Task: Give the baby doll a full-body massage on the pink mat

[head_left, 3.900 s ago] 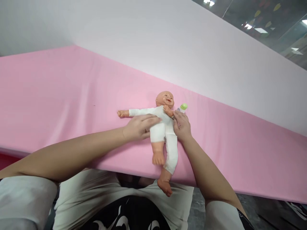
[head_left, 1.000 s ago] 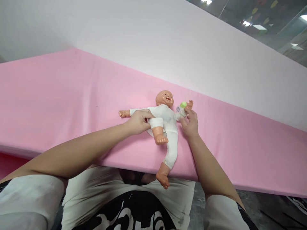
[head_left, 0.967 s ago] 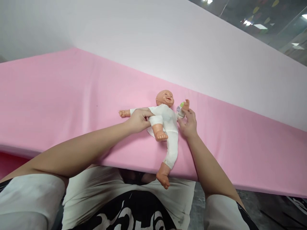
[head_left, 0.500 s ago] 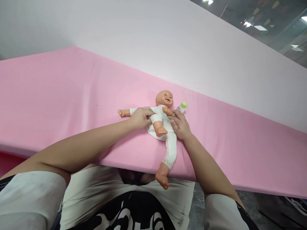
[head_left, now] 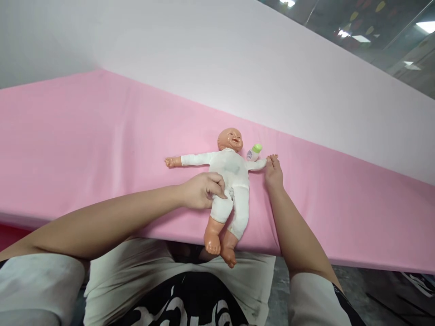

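Note:
A baby doll (head_left: 231, 170) with a white cloth body lies on its back on the pink padded surface (head_left: 118, 117). Its head points away from me, and its feet hang over the near edge. My left hand (head_left: 205, 190) is closed on the doll's leg at the upper thigh, on the left side of the picture. At the doll's other side, my right hand (head_left: 273, 174) is closed around the end of its outstretched arm, with the small fingers showing above mine. Close to that arm lies a small bottle with a green cap (head_left: 254, 152).
A pale wall (head_left: 204, 59) rises behind the pink surface, with a glass pane (head_left: 367, 40) reflecting lights at upper right. My lap (head_left: 136, 271) is against the near edge. Dark floor (head_left: 285, 290) shows below on the right.
The doll's raised leg has come down beside the other leg, with my left hand moving along toward me. My right hand has drawn the doll's bent arm outward to the right.

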A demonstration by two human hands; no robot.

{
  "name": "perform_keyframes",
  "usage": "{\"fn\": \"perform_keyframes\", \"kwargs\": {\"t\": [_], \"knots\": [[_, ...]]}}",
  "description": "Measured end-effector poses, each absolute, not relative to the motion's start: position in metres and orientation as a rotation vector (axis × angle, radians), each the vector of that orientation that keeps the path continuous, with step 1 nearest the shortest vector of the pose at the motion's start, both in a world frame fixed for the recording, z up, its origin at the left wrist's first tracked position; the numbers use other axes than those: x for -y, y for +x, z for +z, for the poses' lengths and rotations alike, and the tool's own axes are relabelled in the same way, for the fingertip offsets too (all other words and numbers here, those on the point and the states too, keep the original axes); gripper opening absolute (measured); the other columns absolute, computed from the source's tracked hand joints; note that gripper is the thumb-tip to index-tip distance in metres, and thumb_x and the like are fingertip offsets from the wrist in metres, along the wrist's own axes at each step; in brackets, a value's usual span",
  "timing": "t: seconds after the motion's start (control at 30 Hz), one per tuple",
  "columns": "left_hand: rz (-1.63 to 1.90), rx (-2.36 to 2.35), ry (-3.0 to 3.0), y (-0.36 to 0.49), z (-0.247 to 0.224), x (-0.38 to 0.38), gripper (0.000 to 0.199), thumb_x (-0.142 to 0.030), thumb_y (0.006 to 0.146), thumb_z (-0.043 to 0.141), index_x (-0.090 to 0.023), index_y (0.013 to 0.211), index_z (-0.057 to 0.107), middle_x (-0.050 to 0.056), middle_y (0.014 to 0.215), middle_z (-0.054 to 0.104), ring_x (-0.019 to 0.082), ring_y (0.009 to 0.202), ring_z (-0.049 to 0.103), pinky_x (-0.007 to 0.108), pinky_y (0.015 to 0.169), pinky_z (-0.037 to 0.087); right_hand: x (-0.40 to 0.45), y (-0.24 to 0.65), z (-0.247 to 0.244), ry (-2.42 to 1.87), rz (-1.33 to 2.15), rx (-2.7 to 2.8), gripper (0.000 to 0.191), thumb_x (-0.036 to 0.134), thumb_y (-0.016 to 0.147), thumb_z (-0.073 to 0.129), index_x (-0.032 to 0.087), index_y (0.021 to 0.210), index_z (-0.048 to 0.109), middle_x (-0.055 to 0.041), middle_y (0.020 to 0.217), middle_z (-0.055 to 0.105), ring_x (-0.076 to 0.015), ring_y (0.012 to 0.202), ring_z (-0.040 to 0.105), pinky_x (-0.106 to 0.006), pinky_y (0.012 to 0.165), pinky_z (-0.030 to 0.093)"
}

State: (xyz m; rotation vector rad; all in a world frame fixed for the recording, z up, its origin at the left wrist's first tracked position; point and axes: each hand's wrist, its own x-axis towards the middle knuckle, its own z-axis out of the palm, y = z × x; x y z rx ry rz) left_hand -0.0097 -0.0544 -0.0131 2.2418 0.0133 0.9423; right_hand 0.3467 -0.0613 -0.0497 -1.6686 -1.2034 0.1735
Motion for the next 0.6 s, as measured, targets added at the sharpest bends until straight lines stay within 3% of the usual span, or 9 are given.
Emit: {"fn": "perform_keyframes", "kwargs": {"t": [0.17,0.37,0.47,0.6], "knots": [[0.973,-0.154,2.085,-0.011,-0.014,0.047,0.014,-0.027,0.084,0.082,-0.02,0.095,0.085,0.007,0.09,0.071,0.016,0.082,0.071,0.026,0.073,0.059,0.06,0.361,-0.054,-1.78,0.226,1.127,0.051,0.057,0.101,0.053,0.021,0.135,0.067,-0.0137,0.155,0.059,-0.0287,0.152,0.047,-0.053,0.13,0.032],[1.032,-0.422,1.929,-0.012,-0.017,0.025,0.009,-0.022,0.076,0.078,-0.016,0.082,0.079,0.006,0.087,0.073,0.016,0.078,0.069,0.026,0.069,0.055,0.076,0.316,-0.037,-1.538,-0.081,1.445,0.053,0.052,0.096,0.063,0.026,0.141,0.064,-0.0146,0.149,0.059,-0.0303,0.138,0.057,-0.052,0.109,0.055],[1.018,-0.553,1.879,-0.012,-0.019,0.013,0.009,-0.021,0.072,0.073,-0.014,0.077,0.074,0.005,0.083,0.072,0.016,0.074,0.066,0.026,0.065,0.052,0.081,0.291,-0.031,-1.449,-0.154,1.687,0.05,0.05,0.093,0.068,0.026,0.137,0.069,-0.015,0.154,0.053,-0.0315,0.137,0.058,-0.052,0.114,0.052],[0.94,-0.668,1.878,-0.01,-0.023,0.003,0.013,-0.023,0.07,0.064,-0.014,0.077,0.07,0.001,0.074,0.067,0.015,0.069,0.061,0.025,0.061,0.048,0.08,0.273,-0.028,-1.374,-0.19,2.07,0.043,0.049,0.099,0.06,0.025,0.133,0.073,-0.0118,0.161,0.051,-0.0352,0.149,0.047,-0.058,0.125,0.039]]}}
